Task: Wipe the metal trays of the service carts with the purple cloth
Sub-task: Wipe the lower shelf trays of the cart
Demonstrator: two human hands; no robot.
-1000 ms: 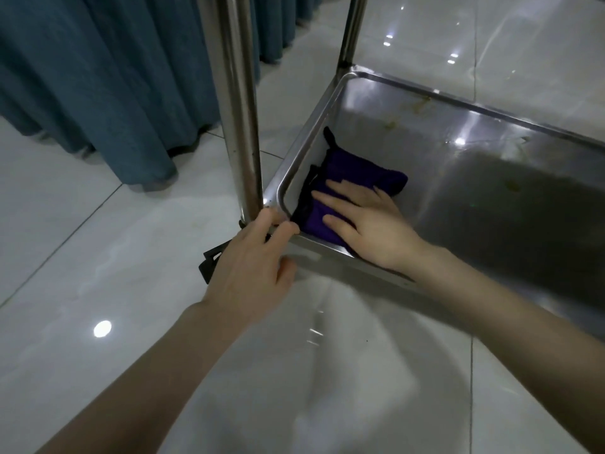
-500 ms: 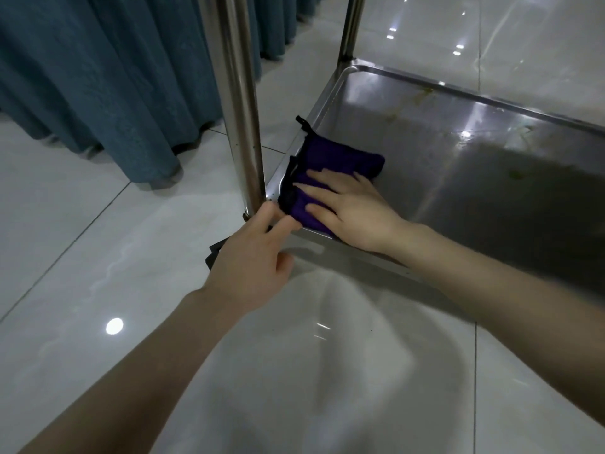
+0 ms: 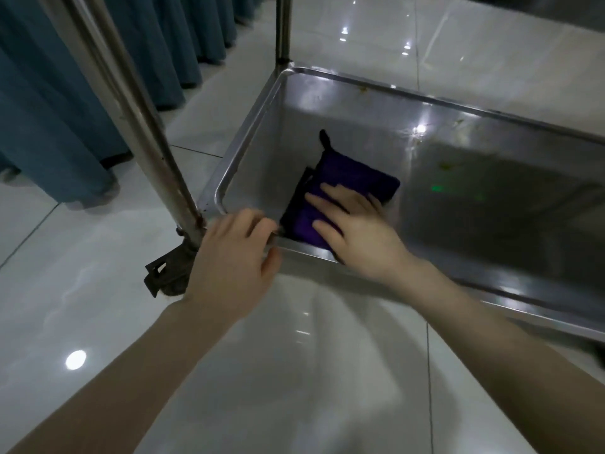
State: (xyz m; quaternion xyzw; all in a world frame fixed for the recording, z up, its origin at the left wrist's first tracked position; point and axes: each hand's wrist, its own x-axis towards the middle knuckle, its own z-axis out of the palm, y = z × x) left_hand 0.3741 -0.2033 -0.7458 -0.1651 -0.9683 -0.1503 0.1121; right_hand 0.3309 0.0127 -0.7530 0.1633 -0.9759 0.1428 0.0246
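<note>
A folded purple cloth (image 3: 355, 180) lies on the bottom of a shallow metal tray (image 3: 474, 231), in its near left corner. It sits a little clear of the left wall and close to the near wall, and a dark tab sticks out from its far end. The right hand (image 3: 357, 231) lies flat on top of the cloth, fingers straight and slightly spread, pointing toward the left wall, with the wrist crossing the tray's near rim. The left hand (image 3: 232, 267) grips that near rim right at the corner, fingers curled over the top edge and thumb underneath on the outside. To the right of the cloth the tray's bottom runs on bare and shiny to the edge of the view, marked by a few yellowish-brown specks (image 3: 446, 165) toward the far wall and a small green glint (image 3: 438, 189). The tray sits low, just above the floor (image 3: 294, 371). A thick steel near post (image 3: 140, 126) rises from the tray's near left corner, and a slimmer far post (image 3: 283, 27) stands at the far left corner. Under the near post a dark wheel (image 3: 167, 273) rests on the floor, just beside the left hand. The floor is glossy pale tile with bright spots of reflected light, open in front of the tray and to its left. A blue-green curtain (image 3: 49, 109) hangs in folds down to the floor at upper left, well apart from the tray.
</note>
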